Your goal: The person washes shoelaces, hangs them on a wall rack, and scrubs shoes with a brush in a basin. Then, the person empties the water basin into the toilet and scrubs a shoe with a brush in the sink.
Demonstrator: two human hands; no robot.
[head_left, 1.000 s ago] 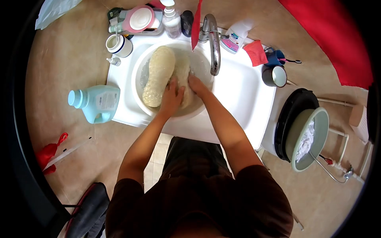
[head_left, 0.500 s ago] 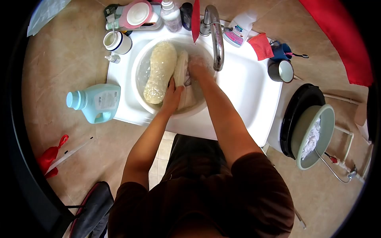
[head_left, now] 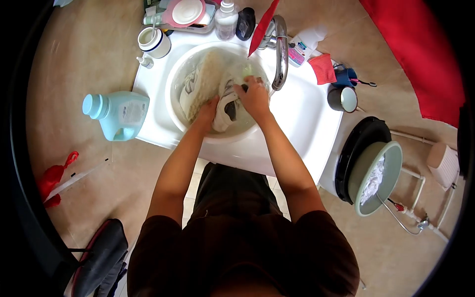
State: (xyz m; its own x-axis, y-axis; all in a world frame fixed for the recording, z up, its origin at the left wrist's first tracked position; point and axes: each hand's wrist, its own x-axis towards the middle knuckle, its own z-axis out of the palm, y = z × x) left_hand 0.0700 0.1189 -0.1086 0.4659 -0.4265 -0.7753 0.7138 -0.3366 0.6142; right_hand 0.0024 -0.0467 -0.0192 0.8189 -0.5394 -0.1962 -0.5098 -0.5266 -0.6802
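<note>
Two pale shoes sat in water in one round, smooth white basin [head_left: 173, 99]: the bumpy-soled shoe [head_left: 204, 81] tilted, the dark-lined shoe [head_left: 223, 119] beside it. The left hand [head_left: 208, 114] lay between them, fingers partly hidden, its grip unclear. The right hand [head_left: 255, 98], half curled, touched the dark-lined shoe near the basin's edge, hold unclear. Bare sink [head_left: 302, 123] lay right of the basin, beyond one curved metal faucet [head_left: 281, 54].

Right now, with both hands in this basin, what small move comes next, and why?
Perhaps steady the shoe between them with your left hand and rub it with your right hand: its dark opening faces up, and both hands are close.
</note>
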